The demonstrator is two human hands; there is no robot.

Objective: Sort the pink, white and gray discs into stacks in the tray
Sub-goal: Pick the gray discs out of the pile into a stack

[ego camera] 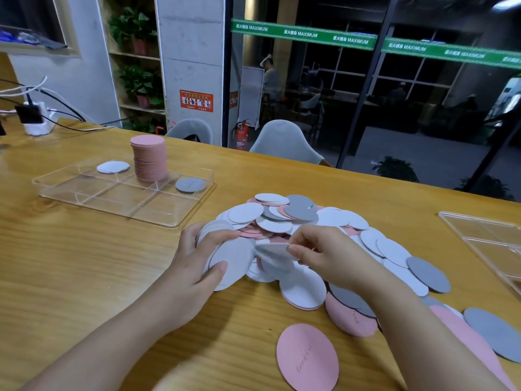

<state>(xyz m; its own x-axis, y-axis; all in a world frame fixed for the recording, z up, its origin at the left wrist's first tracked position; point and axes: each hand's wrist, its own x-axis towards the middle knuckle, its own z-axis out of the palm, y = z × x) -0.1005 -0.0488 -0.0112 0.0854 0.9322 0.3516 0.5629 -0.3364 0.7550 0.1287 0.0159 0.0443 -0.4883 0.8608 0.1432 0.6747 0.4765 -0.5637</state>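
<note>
A loose heap of pink, white and gray discs (pixel 284 218) lies on the wooden table in front of me. My left hand (pixel 197 258) grips a stack of white discs (pixel 234 261) at the heap's left edge. My right hand (pixel 324 255) pinches a single white disc (pixel 275 249) right beside that stack. The clear tray (pixel 112 204) stands at the far left. It holds a tall pink stack (pixel 149 158), a couple of white discs (pixel 112 167) and a gray disc (pixel 190 184). One pink disc (pixel 307 356) lies alone near the front edge.
A second clear tray (pixel 490 241) sits at the right edge of the table. A power strip with cables (pixel 36 119) is at the far left corner. Two grey chairs (pixel 284 142) stand behind the table.
</note>
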